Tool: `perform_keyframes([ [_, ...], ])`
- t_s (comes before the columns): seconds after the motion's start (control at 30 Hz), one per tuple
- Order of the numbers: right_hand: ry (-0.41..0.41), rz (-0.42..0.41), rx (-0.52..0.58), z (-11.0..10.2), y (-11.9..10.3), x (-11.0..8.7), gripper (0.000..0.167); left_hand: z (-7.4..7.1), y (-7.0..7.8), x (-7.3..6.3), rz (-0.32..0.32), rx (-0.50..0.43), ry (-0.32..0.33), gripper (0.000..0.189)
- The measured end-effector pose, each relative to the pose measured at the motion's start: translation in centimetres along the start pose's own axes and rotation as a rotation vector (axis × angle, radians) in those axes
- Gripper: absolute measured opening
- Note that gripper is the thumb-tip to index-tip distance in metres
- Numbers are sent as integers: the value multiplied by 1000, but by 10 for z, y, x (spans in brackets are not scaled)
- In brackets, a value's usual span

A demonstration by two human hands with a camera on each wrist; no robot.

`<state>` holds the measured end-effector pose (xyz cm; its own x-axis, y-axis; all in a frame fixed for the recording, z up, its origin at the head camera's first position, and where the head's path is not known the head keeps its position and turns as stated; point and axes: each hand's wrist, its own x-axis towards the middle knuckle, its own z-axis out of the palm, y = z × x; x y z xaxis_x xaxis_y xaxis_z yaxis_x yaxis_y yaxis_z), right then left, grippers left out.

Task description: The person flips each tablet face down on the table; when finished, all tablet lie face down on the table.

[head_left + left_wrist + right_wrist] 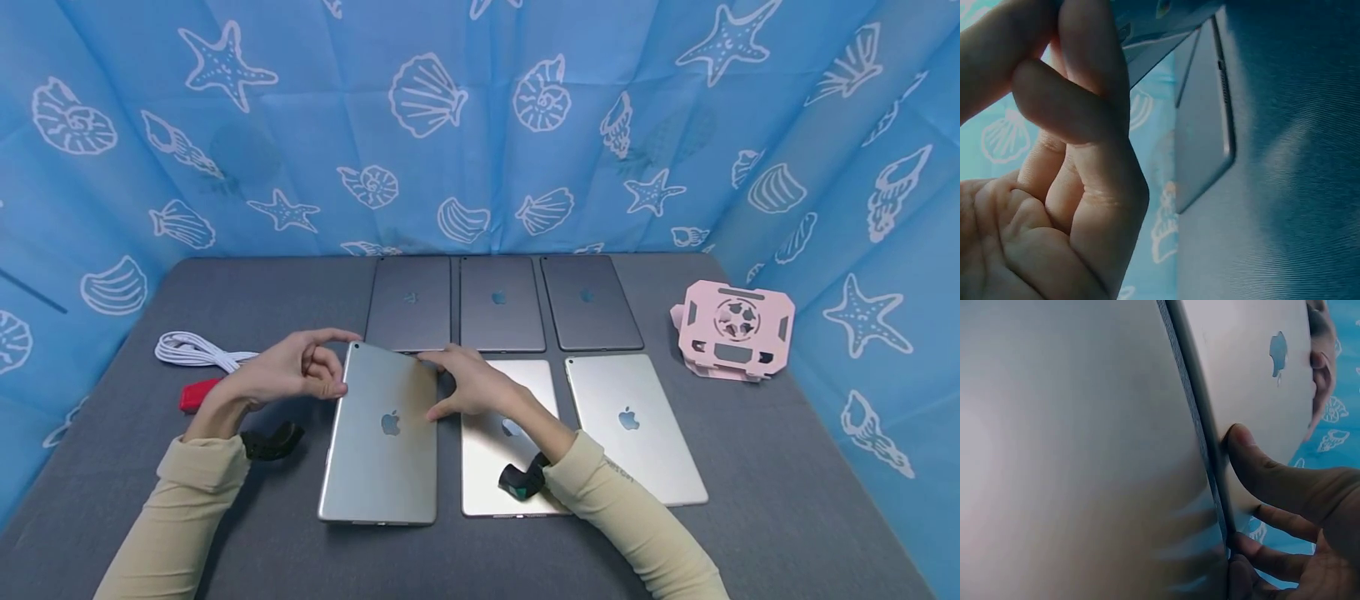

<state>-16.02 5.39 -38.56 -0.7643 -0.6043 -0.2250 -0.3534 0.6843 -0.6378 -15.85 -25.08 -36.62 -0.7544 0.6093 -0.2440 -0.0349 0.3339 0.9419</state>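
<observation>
A silver tablet with an apple logo on its back is tilted, its far edge raised off the grey table. The left hand grips its left edge near the far corner, thumb on the side. On the opposite edge, the right hand holds it between thumb and fingers; the fingertips are partly hidden. Beneath the right forearm lies a second silver tablet, back up, and a third silver tablet is to its right. In the left wrist view, curled fingers hide most of the held edge.
Behind the silver tablets lie three dark grey tablets: left, middle and right. A pink cut-out stand sits at the right. White cable and a red block lie at the left. A blue curtain hangs behind the table.
</observation>
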Motion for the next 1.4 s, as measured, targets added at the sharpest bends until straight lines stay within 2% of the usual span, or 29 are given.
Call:
perform_keyframes([
  [0.13,10,31,-17,0,2,2,89,0,-8,2,-23,3,-4,86],
  [0.27,24,64,-22,0,4,2,86,1,-16,7,-30,55,-6,86],
  [0.43,39,63,-34,-2,5,3,83,4,-21,11,-43,150,-6,87],
  [0.77,23,92,-52,-5,5,2,83,19,-26,19,-23,397,68,89],
  [0.93,15,85,-53,-7,6,2,83,27,-22,20,-68,509,117,87],
  [1.13,2,71,-53,-8,7,1,82,38,-9,21,-136,658,162,87],
  [1.3,-19,89,-52,-8,7,-2,82,47,-3,22,-180,706,200,85],
  [1.4,-25,100,-58,-8,7,-3,82,50,-3,23,-181,708,223,84],
])
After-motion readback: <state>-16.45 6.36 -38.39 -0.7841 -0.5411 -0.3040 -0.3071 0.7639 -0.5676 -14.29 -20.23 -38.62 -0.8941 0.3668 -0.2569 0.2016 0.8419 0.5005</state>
